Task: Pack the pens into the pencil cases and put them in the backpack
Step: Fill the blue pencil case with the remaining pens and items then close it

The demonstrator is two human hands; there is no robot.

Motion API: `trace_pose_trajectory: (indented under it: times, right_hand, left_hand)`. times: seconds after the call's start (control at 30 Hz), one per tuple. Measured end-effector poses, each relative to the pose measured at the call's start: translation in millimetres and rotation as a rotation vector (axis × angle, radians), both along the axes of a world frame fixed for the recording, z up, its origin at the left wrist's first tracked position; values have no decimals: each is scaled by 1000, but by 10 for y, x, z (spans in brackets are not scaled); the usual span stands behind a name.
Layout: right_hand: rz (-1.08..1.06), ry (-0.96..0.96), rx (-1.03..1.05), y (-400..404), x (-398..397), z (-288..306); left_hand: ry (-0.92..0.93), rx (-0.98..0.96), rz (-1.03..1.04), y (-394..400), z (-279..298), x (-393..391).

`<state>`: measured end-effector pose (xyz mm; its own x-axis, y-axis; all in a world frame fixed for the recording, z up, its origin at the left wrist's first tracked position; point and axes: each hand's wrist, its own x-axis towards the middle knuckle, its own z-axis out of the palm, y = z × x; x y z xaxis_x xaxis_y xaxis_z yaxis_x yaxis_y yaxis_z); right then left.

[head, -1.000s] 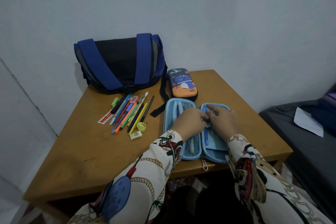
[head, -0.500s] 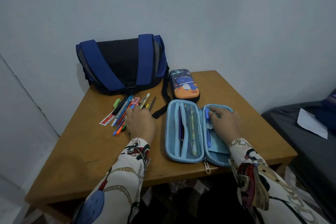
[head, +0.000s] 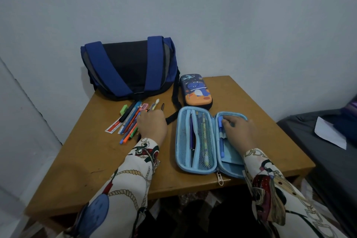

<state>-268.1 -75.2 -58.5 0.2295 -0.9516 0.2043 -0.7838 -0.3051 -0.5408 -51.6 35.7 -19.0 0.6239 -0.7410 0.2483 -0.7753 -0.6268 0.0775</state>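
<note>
— How will the loose pens handle?

— Light, stiff and smooth, I'd judge, so they may roll. I'd pinch one mid-barrel. They lie fanned on the worktop, in front of the backpack.

— Your hands?

— My left hand lies knuckles-up over the pile's right edge; I cannot tell whether it has a pen. My right hand rests flat, fingers fairly straight, inside the right half of the open blue pencil case, touching a blue pen.

— What changed?

— A second ago both hands worked inside the case; the left has since crossed to the pile. The dinosaur case stays zipped.
</note>
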Motion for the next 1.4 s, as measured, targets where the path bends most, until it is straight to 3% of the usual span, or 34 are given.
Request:
trace_pose_trajectory:
  times: [0.27, 0.4, 0.47, 0.6, 0.73, 0.97, 1.4]
  right_hand:
    - [17, -42, -62, 44, 8, 16]
    - [124, -35, -419, 220, 77, 114]
    - [199, 18, -500, 292, 145, 191]
    - [277, 97, -252, 420, 331, 357]
    - [247, 174, -164, 486, 449, 319]
    - [236, -69, -90, 500, 417, 247]
    - [297, -181, -98, 473, 414, 202]
  left_hand:
    - [-4, 45, -20, 2, -64, 6]
    - [41, -36, -35, 4, -46, 12]
    - [102, -118, -44, 17, -4, -14]
    - [235, -269, -128, 74, 121, -185]
    - [296, -308, -259, 199, 171, -440]
    - [354, -165, -367, 329, -27, -618]
    - [299, -105, -429, 197, -38, -600]
